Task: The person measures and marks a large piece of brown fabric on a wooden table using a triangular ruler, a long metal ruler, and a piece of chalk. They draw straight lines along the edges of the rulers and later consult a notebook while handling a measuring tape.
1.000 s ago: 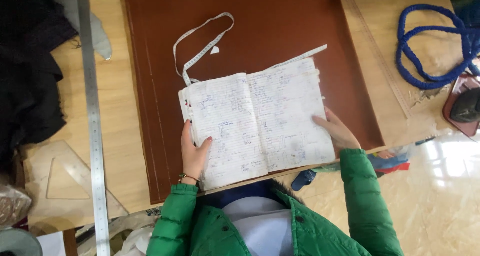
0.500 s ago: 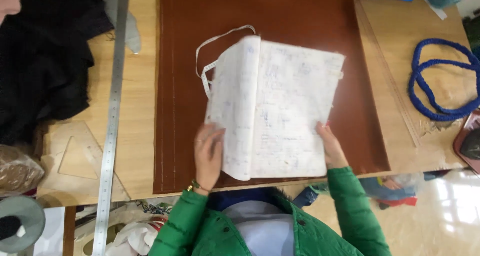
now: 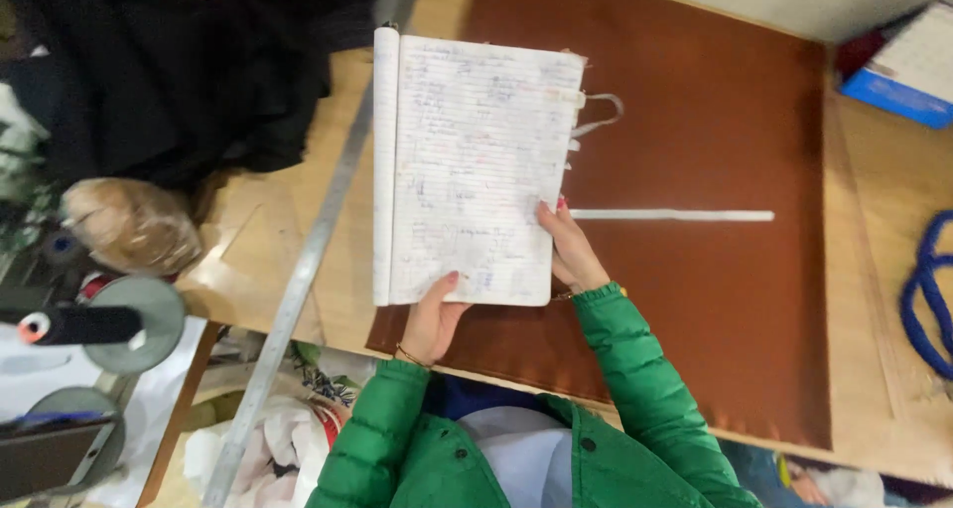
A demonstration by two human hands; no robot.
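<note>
notebook point(image 3: 467, 170): folded back on itself, handwritten page up, over left edge of brown sheet point(image 3: 715, 270) and bare table point(image 3: 298, 210)
axis: long axis runs near-to-far from the person; rolled spine on left, top edge points away
left hand point(image 3: 432, 319): grips bottom edge, thumb on the page, other fingers hidden beneath so cannot tell their spread
right hand point(image 3: 571, 255): holds lower right edge, fingers together pinching the page edge
nearby: white strap point(image 3: 596, 116) at upper right corner, white strip point(image 3: 670, 215) just beside right hand, metal ruler point(image 3: 298, 280) left, black cloth point(image 3: 199, 71) far left
risk: folded-back pages may spring open if thumb grip slackens; loose strap could snag on the strip; pinched page edge could crease or tear
</note>
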